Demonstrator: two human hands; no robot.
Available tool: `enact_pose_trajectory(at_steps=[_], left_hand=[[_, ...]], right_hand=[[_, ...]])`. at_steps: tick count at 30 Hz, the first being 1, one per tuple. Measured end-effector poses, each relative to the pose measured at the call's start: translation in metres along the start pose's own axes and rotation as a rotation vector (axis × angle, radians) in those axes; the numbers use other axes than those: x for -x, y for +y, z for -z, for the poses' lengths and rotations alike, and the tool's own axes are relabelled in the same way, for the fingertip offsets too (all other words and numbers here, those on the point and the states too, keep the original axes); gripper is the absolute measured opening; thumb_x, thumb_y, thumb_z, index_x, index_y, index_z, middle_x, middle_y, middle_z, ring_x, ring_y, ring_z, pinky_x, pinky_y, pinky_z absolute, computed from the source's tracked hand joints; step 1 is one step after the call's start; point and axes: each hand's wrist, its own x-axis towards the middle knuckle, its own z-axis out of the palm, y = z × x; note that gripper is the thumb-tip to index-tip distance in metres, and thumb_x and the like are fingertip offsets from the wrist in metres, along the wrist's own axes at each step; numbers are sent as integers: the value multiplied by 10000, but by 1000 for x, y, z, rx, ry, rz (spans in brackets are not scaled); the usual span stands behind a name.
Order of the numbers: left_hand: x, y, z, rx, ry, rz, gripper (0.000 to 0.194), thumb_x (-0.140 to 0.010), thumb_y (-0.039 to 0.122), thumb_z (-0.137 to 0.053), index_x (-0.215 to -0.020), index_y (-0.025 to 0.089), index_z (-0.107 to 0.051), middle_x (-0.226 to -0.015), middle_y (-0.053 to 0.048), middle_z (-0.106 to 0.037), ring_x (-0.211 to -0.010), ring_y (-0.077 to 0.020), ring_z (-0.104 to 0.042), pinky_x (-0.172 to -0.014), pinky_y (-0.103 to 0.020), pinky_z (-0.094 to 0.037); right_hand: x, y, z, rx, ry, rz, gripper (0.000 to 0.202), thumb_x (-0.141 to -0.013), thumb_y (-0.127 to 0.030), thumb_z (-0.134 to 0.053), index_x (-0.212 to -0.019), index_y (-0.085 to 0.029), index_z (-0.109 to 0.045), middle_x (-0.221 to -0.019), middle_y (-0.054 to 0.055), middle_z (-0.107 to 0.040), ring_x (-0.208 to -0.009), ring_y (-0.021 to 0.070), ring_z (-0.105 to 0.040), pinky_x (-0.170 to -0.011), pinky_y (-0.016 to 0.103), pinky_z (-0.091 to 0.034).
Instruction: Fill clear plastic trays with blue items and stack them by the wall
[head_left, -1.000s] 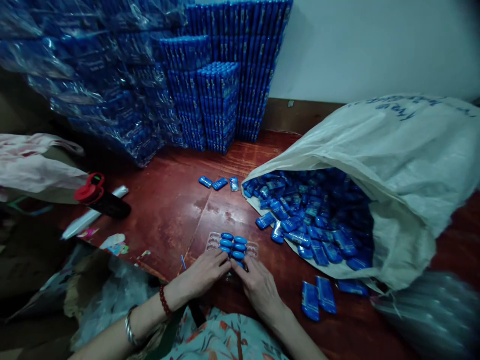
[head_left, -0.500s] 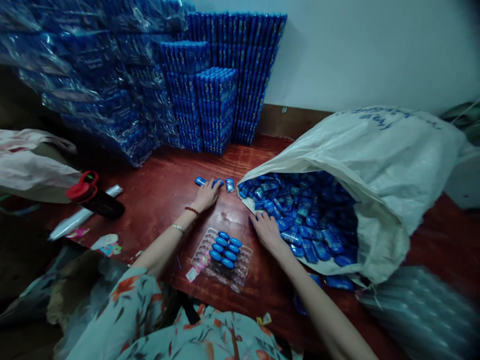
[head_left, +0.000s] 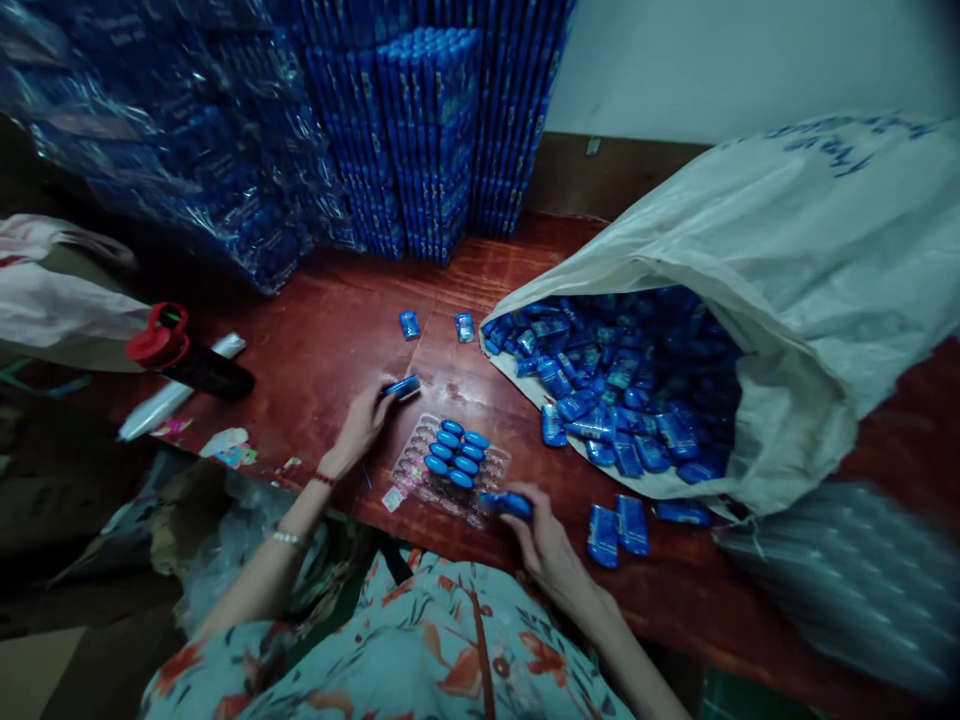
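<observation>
My left hand (head_left: pixel 361 425) is closed on a small blue wrapped packet (head_left: pixel 403 386), left of and above a transparent plastic tray. My right hand (head_left: pixel 544 535) grips another blue packet (head_left: pixel 513 505), slightly smeared by motion, at the tray's lower right corner. Several blue packets (head_left: pixel 452 466) stand on end in two rows in the middle of the transparent tray (head_left: pixel 411 455), their rounded ends facing up. Beyond my left hand, two loose packets lie apart on the table, a left one (head_left: pixel 409 325) and a right one (head_left: pixel 464 327).
A white woven sack (head_left: pixel 795 240) lies open at the right, full of blue packets (head_left: pixel 637 375). Loose packets (head_left: pixel 604 536) and stacked transparent trays (head_left: pixel 847 590) are near its mouth. Tall blue stacks (head_left: pixel 431 140) stand behind. A red-lidded bottle (head_left: pixel 191 355) lies at the left.
Both hands have drawn back toward my body, each now with a blue packet. My left hand came from the loose packets, my right from the sack's mouth. The camera view has tilted down.
</observation>
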Motion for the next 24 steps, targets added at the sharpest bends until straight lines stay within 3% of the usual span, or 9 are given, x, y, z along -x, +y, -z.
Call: enact_pose_trajectory(at_steps=[3,6,11,16,21,24], left_hand=[[45,8,21,82,70,115,279,-912,369,-422,-1038,162,-561,-970,-61,-639,-887,-172,-603,-812,-296,-486],[84,23,32,107,33,114,247,-900,353,-458,-1013,166,-572,-926,-52,-632,-850,-163,-602,-781,-284,-492],[123,51,13,73,-29,-5,214,-912,278,-467,-1083,193,-563,-1007,-62,-626,-929,-170,-597,-837,-307,-493],[129,58,-15,-88,-57,-181,281,-937,184,-375,-1199,185,-476,-1045,-86,-601,-968,-173,-585,-835,-316,-505],[117,65,-11,-295,-243,-351,350,-920,102,-310,-1225,188,-458,-1058,-95,-582,-970,-187,-559,-835,-344,-495],[109,78,-11,-409,-407,-407,301,-892,78,-353,-1127,181,-511,-1028,-87,-585,-949,-195,-547,-858,-362,-474]], right_hand=[[-5,-10,-20,-24,17,182,239,-913,-192,-433,-1142,-226,-487,-999,63,-594,-917,145,-618,-801,263,-525],[-16,-10,-28,148,34,324,330,-910,-146,-410,-1217,-218,-506,-1022,84,-589,-932,157,-613,-794,272,-535],[-24,-6,-22,430,-7,470,374,-890,-56,-361,-1199,-140,-554,-854,86,-624,-806,164,-616,-740,281,-533],[-26,-1,-18,467,9,564,262,-900,-91,-409,-1105,-87,-572,-844,96,-641,-801,174,-600,-731,289,-515],[-35,-8,-10,527,-98,570,276,-939,-126,-339,-1041,-127,-596,-801,69,-614,-733,141,-566,-660,255,-478],[-43,-21,-8,564,-203,582,297,-943,-123,-316,-989,-142,-608,-750,45,-585,-665,125,-534,-607,242,-443]])
